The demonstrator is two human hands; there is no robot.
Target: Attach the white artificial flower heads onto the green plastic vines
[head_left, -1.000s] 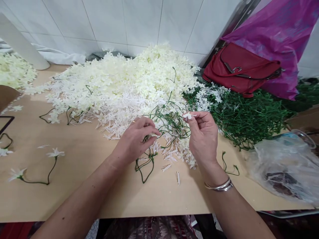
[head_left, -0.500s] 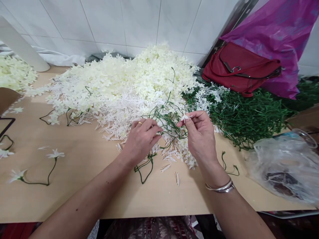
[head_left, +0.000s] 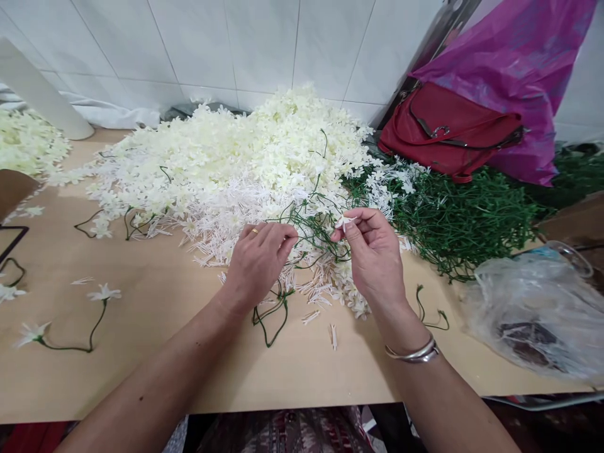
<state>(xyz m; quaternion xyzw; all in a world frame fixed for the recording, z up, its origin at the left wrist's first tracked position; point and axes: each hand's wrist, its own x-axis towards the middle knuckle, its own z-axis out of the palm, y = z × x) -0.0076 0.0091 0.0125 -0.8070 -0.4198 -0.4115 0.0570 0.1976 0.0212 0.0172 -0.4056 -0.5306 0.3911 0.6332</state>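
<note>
My right hand is closed in a pinch on a small white artificial flower, held just above a tangle of green wire stems. My left hand is curled with its fingertips pinched on one of those green stems near the flower. A ring shows on the left hand and bangles on the right wrist. Behind both hands lies a big heap of cream-white flower heads and white plastic stamens on the wooden table.
A pile of green stems lies at right, with a red handbag and purple plastic bag behind. A clear plastic bag sits front right. Finished stems with flowers lie front left. A white tiled wall closes the back.
My left hand rose from the table toward the right hand, and the right hand brought the flower a little left and down, so the two fingertips are now close together.
</note>
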